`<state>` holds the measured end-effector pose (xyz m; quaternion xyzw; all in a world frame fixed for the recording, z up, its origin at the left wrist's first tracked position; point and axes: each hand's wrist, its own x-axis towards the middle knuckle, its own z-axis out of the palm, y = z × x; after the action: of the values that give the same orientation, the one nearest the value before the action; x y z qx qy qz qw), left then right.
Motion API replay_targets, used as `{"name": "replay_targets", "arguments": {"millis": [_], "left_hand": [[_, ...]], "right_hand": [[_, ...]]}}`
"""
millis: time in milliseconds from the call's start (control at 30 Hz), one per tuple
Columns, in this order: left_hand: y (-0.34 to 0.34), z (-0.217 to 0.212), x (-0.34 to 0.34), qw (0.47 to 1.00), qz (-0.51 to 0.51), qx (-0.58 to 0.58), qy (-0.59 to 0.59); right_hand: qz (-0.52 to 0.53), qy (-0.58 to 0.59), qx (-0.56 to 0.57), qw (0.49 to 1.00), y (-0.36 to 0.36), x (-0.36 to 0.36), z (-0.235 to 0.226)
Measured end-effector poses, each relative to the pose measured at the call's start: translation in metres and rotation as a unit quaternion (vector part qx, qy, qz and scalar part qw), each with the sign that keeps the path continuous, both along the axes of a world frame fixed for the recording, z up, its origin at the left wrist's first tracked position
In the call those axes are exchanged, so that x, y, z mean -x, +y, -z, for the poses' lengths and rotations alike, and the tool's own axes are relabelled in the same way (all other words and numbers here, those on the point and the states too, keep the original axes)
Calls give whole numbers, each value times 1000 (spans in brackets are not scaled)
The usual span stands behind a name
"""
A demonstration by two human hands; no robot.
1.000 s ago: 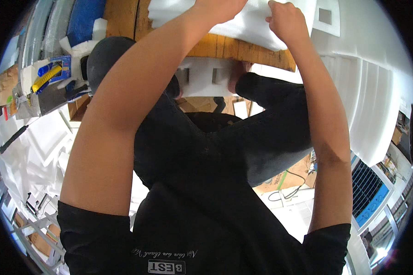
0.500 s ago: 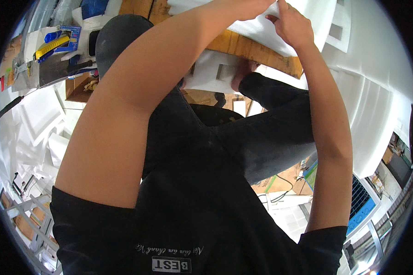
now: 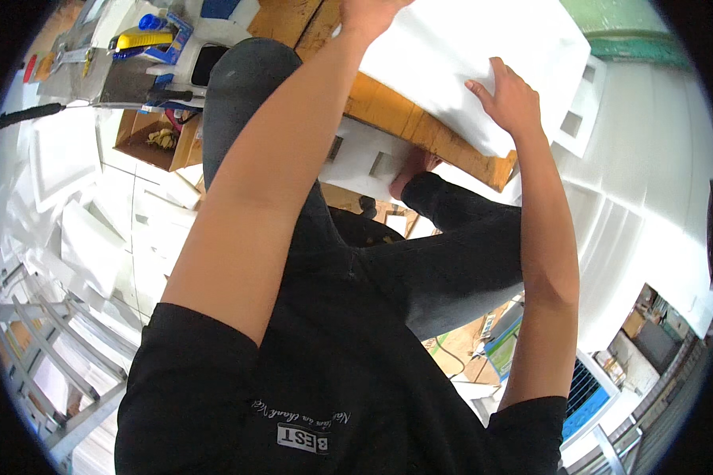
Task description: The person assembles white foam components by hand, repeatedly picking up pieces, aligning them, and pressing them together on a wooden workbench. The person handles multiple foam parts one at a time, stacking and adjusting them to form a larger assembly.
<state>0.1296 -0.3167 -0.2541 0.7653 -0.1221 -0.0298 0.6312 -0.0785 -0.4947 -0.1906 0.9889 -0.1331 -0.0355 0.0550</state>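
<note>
Right hand (image 3: 509, 99) lies flat, fingers spread, pressed on the near right part of a white foam slab (image 3: 467, 67); it is the nearer of the two hands and grips nothing, only bears down. Both forearms run up from the lower edge over the person's black shirt and dark trousers toward the slab. That slab rests on a wooden board (image 3: 420, 131), its long axis running from far left to near right across the bench. Farther off, the left hand (image 3: 368, 12) sits at the slab's far left edge, partly cut by the picture's rim, so I cannot tell whether it clasps the foam. At far left lie a yellow tool (image 3: 142, 39) and loose foam offcuts (image 3: 63, 150).
</note>
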Motion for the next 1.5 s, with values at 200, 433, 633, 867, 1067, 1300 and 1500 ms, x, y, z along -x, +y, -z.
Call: {"name": "replay_targets", "arguments": {"millis": [200, 433, 633, 867, 1067, 1300, 1500], "left_hand": [[-3, 9, 2, 998, -20, 58, -28], [-5, 1, 1, 989, 3, 142, 53], [-17, 31, -1, 980, -34, 194, 7], [-10, 34, -4, 974, -13, 226, 6], [-18, 26, 6, 990, -65, 122, -31], [-13, 36, -2, 972, -26, 232, -11], [-16, 27, 7, 991, -70, 114, -31]], "right_hand": [[38, 11, 8, 999, 10, -12, 20], [24, 28, 11, 999, 4, -18, 10], [36, 44, 4, 998, 22, -56, 6], [15, 67, 1, 998, 28, -63, 6], [26, 60, 5, 998, 32, -82, 6], [-63, 16, -21, 998, 37, -100, 3], [-14, 44, -27, 999, 50, -106, 12]]}}
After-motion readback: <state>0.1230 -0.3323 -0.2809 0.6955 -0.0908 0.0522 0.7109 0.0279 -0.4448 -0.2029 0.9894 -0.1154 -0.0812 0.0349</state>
